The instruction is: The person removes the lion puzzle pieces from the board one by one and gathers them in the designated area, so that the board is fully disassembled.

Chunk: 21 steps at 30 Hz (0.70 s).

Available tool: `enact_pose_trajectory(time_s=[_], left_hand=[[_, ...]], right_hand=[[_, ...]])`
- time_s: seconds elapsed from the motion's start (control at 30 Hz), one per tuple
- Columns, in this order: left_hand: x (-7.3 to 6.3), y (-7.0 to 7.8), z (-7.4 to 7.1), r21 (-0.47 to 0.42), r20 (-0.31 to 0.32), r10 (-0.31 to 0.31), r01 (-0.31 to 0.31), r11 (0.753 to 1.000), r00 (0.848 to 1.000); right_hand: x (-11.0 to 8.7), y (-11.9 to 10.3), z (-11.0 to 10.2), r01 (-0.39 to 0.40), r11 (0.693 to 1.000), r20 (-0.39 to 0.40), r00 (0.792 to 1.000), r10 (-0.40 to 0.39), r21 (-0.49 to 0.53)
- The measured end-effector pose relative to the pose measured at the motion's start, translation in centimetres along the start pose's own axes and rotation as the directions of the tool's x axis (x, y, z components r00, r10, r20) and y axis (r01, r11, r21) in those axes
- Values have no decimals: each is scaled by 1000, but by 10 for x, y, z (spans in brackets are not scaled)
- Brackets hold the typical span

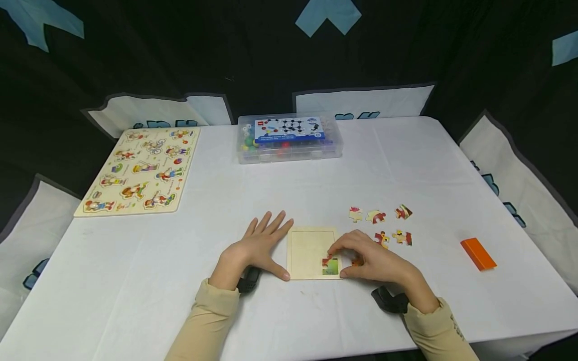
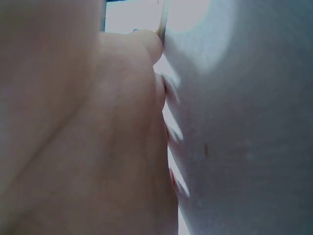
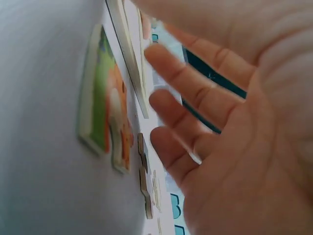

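Observation:
A pale wooden puzzle board (image 1: 307, 250) with a raised frame lies in front of me. My left hand (image 1: 262, 245) rests palm down at its left side with fingers spread, thumb beside the lower left corner. A green and red puzzle piece (image 1: 330, 266) sits in the board's lower right corner. My right hand (image 1: 372, 258) reaches over the board's right edge, index fingertip at the top of that piece and thumb at the edge. Beneath my right palm lies a green and orange puzzle piece (image 3: 100, 103), mostly hidden in the head view. The left wrist view shows mainly palm and tabletop.
Several loose puzzle pieces (image 1: 376, 216) lie right of the board. An orange block (image 1: 478, 253) is farther right. At the back stands a clear plastic case (image 1: 289, 153) of coloured parts. A large picture puzzle board (image 1: 140, 173) lies at the back left of the white table (image 1: 149, 271).

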<state>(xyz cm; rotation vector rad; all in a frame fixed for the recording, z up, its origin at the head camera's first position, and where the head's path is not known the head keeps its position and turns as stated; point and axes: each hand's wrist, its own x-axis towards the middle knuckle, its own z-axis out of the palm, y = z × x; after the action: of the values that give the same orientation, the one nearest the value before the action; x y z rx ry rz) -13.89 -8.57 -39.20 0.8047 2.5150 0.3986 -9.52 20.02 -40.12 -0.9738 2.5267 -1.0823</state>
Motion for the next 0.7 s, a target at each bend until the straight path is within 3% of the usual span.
enact_pose_trajectory(time_s=[0.13, 0.33, 0.53, 0.7], left_hand=[[0, 0, 0, -3, 0, 0, 0, 1000, 1000], [-1, 0, -1, -10, 1, -6, 6, 1000, 1000], [-1, 0, -1, 9, -3, -9, 9, 1000, 1000], [-1, 2, -2, 7, 2, -2, 2, 1000, 1000]], right_hand=[[0, -2, 0, -48, 997, 16, 999, 47, 53], [2, -6, 2, -67, 998, 36, 997, 66, 22], [9, -8, 5, -67, 998, 3, 998, 67, -22], [8, -7, 1, -81, 996, -52, 995, 82, 22]])
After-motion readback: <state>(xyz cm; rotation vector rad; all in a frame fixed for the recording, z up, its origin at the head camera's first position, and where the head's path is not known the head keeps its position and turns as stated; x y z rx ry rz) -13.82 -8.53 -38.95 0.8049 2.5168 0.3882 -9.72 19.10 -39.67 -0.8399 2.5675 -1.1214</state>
